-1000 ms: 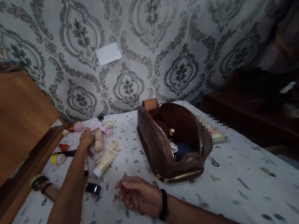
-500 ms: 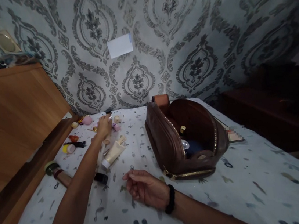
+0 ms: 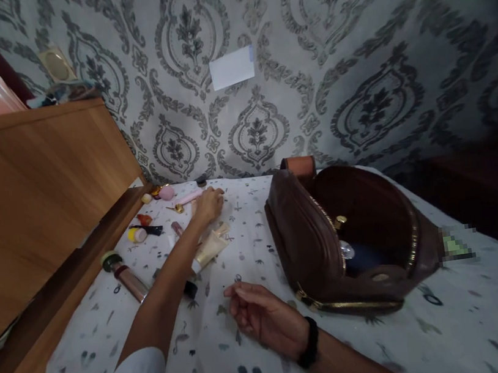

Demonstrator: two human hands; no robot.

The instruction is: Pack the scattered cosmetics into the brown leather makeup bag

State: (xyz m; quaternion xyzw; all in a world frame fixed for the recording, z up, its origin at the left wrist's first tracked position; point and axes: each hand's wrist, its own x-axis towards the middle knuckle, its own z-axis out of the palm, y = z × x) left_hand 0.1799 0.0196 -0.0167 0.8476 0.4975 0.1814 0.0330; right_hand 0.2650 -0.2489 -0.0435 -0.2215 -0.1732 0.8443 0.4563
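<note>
My left hand point(image 3: 209, 205) reaches to the far side of the bed among small cosmetics. Its fingers are bent downward and closed, and what lies under them is hidden. Close to it are a long pink item point(image 3: 188, 197), a small gold item point(image 3: 178, 208) and a cream squeeze tube point(image 3: 210, 250). My right hand point(image 3: 270, 319), with a black band at the wrist, rests palm up, fingers loosely curled and holding nothing. Beside it stands a brown handbag point(image 3: 302, 234), unzipped, with a gold-capped item point(image 3: 340, 222) and a clear round-topped item point(image 3: 347, 250) inside.
A green-capped bottle point(image 3: 127, 281), a yellow-and-white jar point(image 3: 136, 234), a black tube point(image 3: 153, 229) and a pink ball-shaped item point(image 3: 166, 192) lie at left. A wooden board point(image 3: 44, 178) borders the patterned sheet point(image 3: 221, 351). The papered wall point(image 3: 234, 15) rises behind.
The view has turned left. My left hand has shifted slightly right over a cream round item and a purplish item, which are now hidden. My right hand stays curled by the handbag.
</note>
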